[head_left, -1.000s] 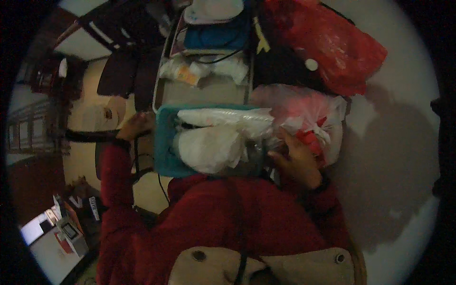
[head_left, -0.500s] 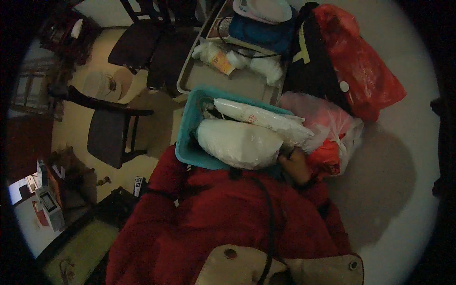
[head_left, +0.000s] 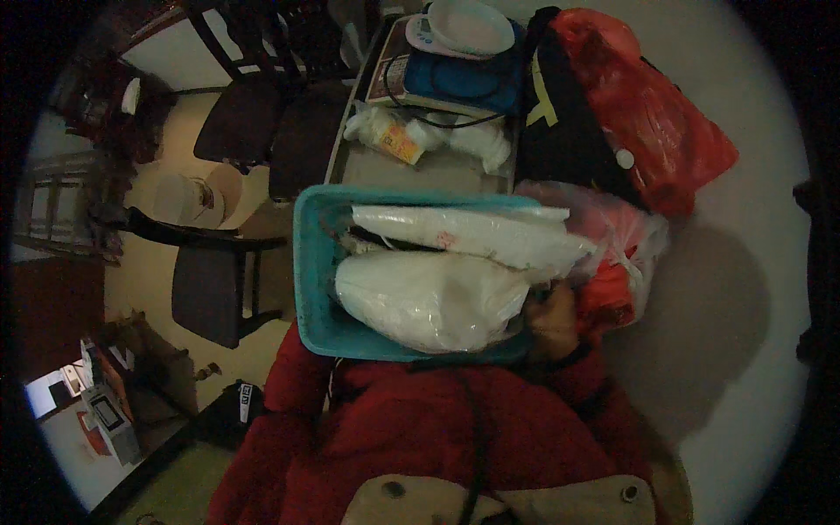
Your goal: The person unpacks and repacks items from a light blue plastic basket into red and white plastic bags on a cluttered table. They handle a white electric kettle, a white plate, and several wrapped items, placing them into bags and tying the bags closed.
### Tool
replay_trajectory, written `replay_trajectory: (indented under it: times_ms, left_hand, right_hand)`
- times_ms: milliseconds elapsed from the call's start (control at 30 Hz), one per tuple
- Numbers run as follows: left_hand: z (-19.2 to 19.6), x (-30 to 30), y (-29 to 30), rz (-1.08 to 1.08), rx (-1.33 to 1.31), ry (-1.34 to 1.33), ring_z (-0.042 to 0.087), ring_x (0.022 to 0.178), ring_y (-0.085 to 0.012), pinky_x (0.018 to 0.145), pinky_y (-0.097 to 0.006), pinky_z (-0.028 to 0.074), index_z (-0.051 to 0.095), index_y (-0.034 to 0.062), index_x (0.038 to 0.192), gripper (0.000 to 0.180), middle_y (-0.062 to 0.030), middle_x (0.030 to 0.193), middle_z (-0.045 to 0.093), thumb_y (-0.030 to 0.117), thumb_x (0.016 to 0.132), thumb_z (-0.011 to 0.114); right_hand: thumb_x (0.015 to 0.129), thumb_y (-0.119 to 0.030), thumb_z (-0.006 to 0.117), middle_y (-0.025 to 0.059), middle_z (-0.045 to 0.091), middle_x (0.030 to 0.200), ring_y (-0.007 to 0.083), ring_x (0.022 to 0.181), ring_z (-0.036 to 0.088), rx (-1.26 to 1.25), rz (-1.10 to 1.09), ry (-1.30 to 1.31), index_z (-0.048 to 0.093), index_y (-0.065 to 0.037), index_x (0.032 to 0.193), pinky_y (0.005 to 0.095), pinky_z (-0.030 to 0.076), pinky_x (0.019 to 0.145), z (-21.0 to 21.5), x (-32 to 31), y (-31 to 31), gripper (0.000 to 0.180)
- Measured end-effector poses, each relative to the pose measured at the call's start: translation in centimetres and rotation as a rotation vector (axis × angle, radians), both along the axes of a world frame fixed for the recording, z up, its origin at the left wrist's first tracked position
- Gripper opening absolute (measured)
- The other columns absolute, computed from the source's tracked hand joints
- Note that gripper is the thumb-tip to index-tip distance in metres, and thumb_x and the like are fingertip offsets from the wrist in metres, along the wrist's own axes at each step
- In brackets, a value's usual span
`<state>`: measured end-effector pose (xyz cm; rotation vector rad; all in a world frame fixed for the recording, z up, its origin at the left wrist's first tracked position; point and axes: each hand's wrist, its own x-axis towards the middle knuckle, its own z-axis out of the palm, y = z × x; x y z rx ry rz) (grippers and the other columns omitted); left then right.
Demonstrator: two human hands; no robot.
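Observation:
A teal plastic bin [head_left: 317, 306] is held close in front of my body. In it lie two white plastic packages: a plump, rounded one [head_left: 420, 302] nearer me and a long, flatter one [head_left: 437, 229] with red marks behind it. My right hand [head_left: 553, 322] is closed at the bin's right end, fingers curled by the rim; the dim light and the packages hide part of the grip. The red left sleeve [head_left: 293, 381] reaches up to the bin's near left corner. My left hand itself is out of sight.
Beyond the bin is a tray [head_left: 367, 175] with small white bags [head_left: 402, 131], a blue box [head_left: 459, 83] and a pale kitchen scale [head_left: 464, 31]. To the right lie a clear bag [head_left: 634, 254] and a red bag [head_left: 656, 122]. Dark chairs [head_left: 210, 284] stand left.
The bin has shifted left and lower in the view and turned more level, showing more of its left wall. My right hand has moved along with its right end.

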<state>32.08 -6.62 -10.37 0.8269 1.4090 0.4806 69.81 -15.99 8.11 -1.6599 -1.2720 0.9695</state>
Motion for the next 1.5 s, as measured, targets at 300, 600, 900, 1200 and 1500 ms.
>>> replay_trajectory:
  times_ms: [300,600,900,1200,1500]
  left_hand:
    - [3.3,0.7,12.1,-0.124,0.288,0.143,0.061,0.093,-0.0226,0.078,-0.035,0.049,0.057,0.0036,0.119,0.042,-0.0102,0.107,0.063,0.037,0.095,0.050]
    - [0.4,4.4,17.0,-0.219,0.369,0.224,0.061,0.092,-0.0224,0.076,-0.036,0.049,0.057,0.0040,0.119,0.040,-0.0100,0.105,0.063,0.036,0.095,0.050]
    - [0.2,6.7,21.5,-0.232,0.465,0.237,0.061,0.090,-0.0222,0.074,-0.036,0.050,0.057,0.0044,0.118,0.039,-0.0098,0.103,0.064,0.035,0.095,0.049]
    - [-1.0,6.7,22.8,-0.241,0.551,0.186,0.061,0.088,-0.0220,0.072,-0.037,0.050,0.056,0.0048,0.118,0.038,-0.0096,0.101,0.064,0.035,0.095,0.049]
    - [-5.3,2.2,18.9,-0.185,0.598,0.172,0.061,0.086,-0.0213,0.070,-0.037,0.050,0.056,0.0054,0.118,0.037,-0.0092,0.099,0.064,0.034,0.095,0.049]
  right_hand:
    - [0.081,-0.019,0.058,0.0246,0.061,0.112,0.0405,0.104,0.058,0.054,-0.033,-0.341,0.057,0.002,0.112,0.0426,0.047,0.088,0.6,3.1,9.7,0.037]
    - [0.078,-0.019,0.058,0.0244,0.063,0.102,0.0386,0.096,0.060,-0.090,-0.061,-0.447,0.057,0.003,0.109,0.0438,0.048,0.082,-3.8,5.6,17.8,0.038]
    - [0.077,-0.015,0.058,0.0246,0.064,0.097,0.0397,0.088,0.062,0.046,-0.159,-0.395,0.057,0.003,0.111,0.0437,0.049,0.078,-4.5,6.2,17.9,0.038]
    - [0.078,-0.019,0.059,0.0239,0.064,0.097,0.0398,0.089,0.062,-0.050,-0.158,-0.383,0.057,0.005,0.108,0.0449,0.049,0.078,-4.5,6.9,18.4,0.039]
    - [0.079,-0.039,0.066,0.0205,0.060,0.117,0.0345,0.109,0.057,-0.213,-0.272,-0.368,0.055,0.001,0.120,0.0393,0.046,0.091,-5.1,10.2,16.5,0.058]
